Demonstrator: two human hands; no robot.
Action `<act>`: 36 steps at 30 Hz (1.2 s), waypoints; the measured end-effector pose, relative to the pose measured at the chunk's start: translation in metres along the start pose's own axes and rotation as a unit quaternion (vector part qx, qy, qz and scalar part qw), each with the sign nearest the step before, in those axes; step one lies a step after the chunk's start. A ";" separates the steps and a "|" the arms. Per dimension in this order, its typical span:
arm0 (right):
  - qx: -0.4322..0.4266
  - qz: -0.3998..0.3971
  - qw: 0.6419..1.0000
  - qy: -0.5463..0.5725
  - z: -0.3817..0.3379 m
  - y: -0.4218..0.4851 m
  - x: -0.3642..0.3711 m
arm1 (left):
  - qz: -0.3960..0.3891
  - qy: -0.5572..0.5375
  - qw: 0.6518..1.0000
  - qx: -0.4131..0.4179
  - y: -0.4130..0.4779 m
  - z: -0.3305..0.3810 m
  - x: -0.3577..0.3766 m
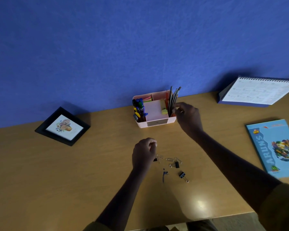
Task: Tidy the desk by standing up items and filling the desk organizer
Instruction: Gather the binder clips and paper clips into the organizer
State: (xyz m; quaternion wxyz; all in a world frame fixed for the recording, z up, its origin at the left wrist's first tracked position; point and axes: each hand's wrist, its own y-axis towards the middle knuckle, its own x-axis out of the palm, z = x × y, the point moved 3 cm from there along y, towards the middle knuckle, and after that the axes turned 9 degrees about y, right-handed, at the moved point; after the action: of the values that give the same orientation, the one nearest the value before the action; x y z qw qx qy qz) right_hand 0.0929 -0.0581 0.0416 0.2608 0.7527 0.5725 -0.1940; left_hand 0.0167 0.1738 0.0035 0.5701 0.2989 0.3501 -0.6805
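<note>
A pink desk organizer (157,121) stands at the back of the desk by the blue wall, with markers (138,107) in its left slot, pencils (173,99) in its right slot and a yellow eraser (163,106) in the middle. My right hand (188,116) is at the organizer's right side, fingers curled by the pencils; what it pinches is too small to tell. My left hand (144,154) hovers with curled fingers over a scatter of paper clips (171,160) and black binder clips (182,175) on the desk.
A black picture frame (63,126) sits at the left rear. A desk calendar (257,91) stands at the right rear. A blue notebook (277,147) lies flat at the right. The desk's front edge (223,217) runs below my arms.
</note>
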 end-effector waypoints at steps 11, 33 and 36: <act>-0.028 -0.230 0.945 -0.231 -0.001 -0.073 0.068 | 0.012 0.021 1.000 -0.019 0.015 0.004 -0.013; -0.027 -0.252 0.921 -0.297 -0.002 -0.069 0.074 | -0.043 0.080 0.995 -0.051 0.025 0.003 -0.021; -0.035 -0.257 0.918 -0.299 -0.002 -0.080 0.072 | -0.037 0.083 0.994 -0.052 0.024 0.002 -0.022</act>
State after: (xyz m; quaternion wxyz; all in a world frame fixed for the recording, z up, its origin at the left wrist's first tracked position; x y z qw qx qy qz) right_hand 0.0354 0.0149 -0.0127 0.3874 0.4772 0.6478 -0.4500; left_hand 0.0444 0.1821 0.0190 0.5282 0.3113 0.4419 -0.6548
